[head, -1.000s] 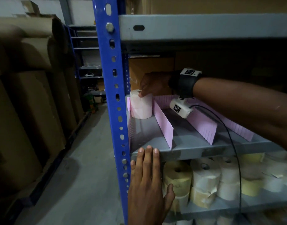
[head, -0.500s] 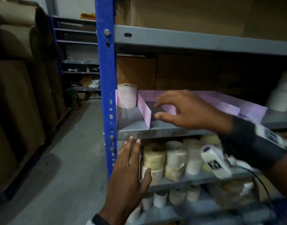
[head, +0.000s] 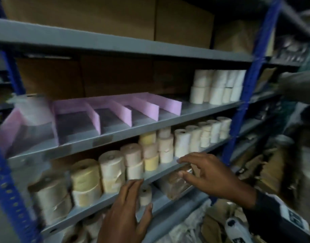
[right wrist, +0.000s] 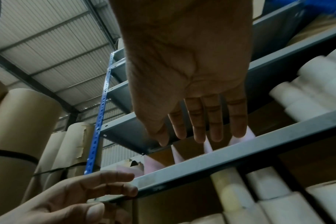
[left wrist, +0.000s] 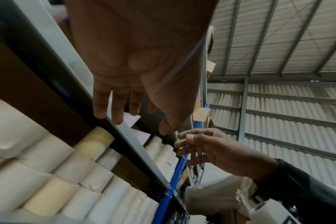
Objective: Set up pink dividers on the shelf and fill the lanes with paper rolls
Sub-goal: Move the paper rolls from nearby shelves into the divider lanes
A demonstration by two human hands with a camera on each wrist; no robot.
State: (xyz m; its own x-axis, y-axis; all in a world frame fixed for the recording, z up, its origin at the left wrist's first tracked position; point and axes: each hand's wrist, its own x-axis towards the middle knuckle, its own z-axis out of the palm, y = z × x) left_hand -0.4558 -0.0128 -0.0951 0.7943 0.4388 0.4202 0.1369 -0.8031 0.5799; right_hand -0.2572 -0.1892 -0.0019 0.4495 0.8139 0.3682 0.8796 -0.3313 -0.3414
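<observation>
Warehouse racking, dim light: blue perforated uprights (head: 245, 109) carry grey steel shelves, with corrugated roof sheeting overhead in both wrist views. Middle shelf (head: 115, 135) holds the pink dividers (head: 126, 113), standing upright in a row from the left end to about the middle, with a pink strip along the back; they form several lanes. Leftmost lane: one paper roll (head: 32, 109), whitish, upright, at the back of the lane, motion-blurred. Other lanes show only bare grey shelf floor. Right end of the same shelf: stacked white rolls (head: 217, 86), two high, well apart from the dividers.

Lower shelf (head: 164, 167): crowded with stock rolls (head: 112, 171), cream, yellow and white, mostly stacked two high along the full width. Below that, a few smaller rolls and a clear-wrapped bundle (head: 175, 181). Brown cardboard boxes (head: 184, 21) sit on the top shelf.

Left hand (head: 126, 213): fingers straight and together, thumb out, holding nothing; held in front of the lower shelf's front edge, contact with the edge not resolvable. Right hand (head: 210, 174): fingers spread and loosely bent, empty, in front of the lower shelf near the wrapped bundle, not touching a roll as far as visible. Dark wrist strap (head: 266, 204) on the right forearm. Both hands are below the divider shelf.
</observation>
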